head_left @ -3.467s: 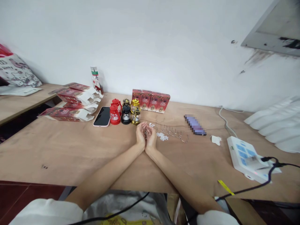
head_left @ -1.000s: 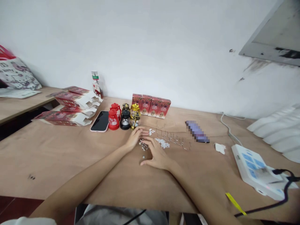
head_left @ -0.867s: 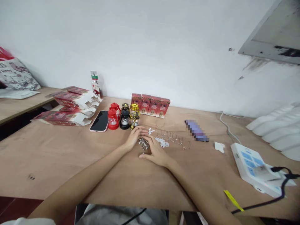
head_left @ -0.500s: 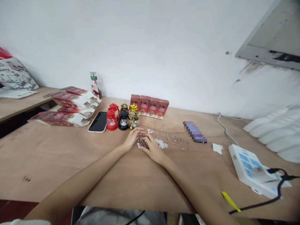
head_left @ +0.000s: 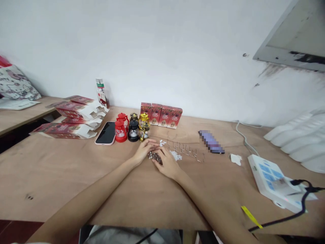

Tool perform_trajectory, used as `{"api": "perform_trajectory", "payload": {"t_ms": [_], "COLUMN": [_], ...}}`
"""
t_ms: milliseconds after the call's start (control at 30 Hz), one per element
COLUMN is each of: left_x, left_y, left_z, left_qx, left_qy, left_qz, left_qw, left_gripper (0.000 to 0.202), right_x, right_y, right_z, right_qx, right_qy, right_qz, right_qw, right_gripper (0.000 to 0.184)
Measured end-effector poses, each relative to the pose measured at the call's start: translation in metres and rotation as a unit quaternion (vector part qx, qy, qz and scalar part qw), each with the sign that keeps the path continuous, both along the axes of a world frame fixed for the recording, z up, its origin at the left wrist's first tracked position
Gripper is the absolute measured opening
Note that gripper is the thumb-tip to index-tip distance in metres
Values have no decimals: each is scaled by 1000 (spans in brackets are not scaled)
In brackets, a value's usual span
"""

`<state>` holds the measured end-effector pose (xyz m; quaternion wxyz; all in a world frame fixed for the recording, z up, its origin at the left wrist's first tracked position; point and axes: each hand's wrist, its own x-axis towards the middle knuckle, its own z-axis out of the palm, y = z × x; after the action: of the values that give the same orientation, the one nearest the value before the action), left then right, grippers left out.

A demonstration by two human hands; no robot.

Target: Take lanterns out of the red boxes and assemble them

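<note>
My left hand [head_left: 142, 151] and my right hand [head_left: 168, 164] lie on the wooden table [head_left: 76, 176], cupped towards each other. Between them is a small heap of tiny dark round pieces [head_left: 154, 157], which both hands touch at its sides. The fingers are curved and rest on the table without gripping anything. Just behind the hands stand several small lanterns [head_left: 130, 127] in red, black and gold. To the right of the hands lie little white bits [head_left: 176, 156] and a row of thin wire hooks [head_left: 189, 150].
A row of red boxes [head_left: 161, 115] stands by the wall. A phone [head_left: 106, 133] and flat red cartons [head_left: 73, 117] lie to the left. On the right are a blurred purple object [head_left: 211, 141], a white scrap [head_left: 236, 159], a white device [head_left: 270, 176] with a black cable, and a yellow strip [head_left: 251, 217].
The small pieces were scattered between my hands a second ago. Both hands have slid together and pushed them into one tight heap.
</note>
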<state>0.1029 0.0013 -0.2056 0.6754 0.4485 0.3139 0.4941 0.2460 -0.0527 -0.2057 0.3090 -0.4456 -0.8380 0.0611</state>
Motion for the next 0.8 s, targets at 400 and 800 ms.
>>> {"api": "perform_trajectory", "payload": {"t_ms": [400,800], "left_x": [0,-1], "left_y": [-3,-1], "left_z": [2,-2], "left_qx": [7,47], "left_qy": [5,55], "left_qz": [2,11], "left_qw": [1000,997], "left_gripper": [11,11], "right_x": [-1,4], "right_y": [-2,5], "right_z": [-1,-8], "right_qx": [30,32], "right_qy": [-28,8], "right_qz": [-43,-41], "right_qw": [998,999], "right_gripper": [17,10]}}
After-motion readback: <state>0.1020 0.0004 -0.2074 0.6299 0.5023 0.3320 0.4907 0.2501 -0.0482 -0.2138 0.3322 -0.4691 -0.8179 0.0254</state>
